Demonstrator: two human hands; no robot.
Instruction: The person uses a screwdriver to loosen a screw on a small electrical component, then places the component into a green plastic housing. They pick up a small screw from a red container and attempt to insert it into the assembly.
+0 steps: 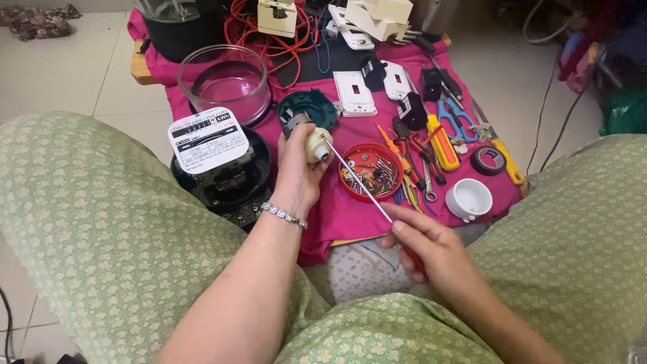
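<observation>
The left hand (296, 172) is wrapped closed around a small cream plastic fitting (317, 145) with a metal motor body behind it, holding it up over the pink cloth (350, 209). The right hand (424, 246) grips the red handle of a screwdriver (357, 182) with fingers curled shut, its shaft slanting up so the tip meets the fitting. Under the shaft, between the hands, sits a red lid of screws (371, 172). Just left of the left hand lies a black electricity meter (222, 175); beyond it a clear glass cover (224, 81). Past the fitting is a dark green round housing (309, 108). Beyond the right hand lie a white cup (469, 199), a tape roll (488, 160) and pliers (431, 145).
</observation>
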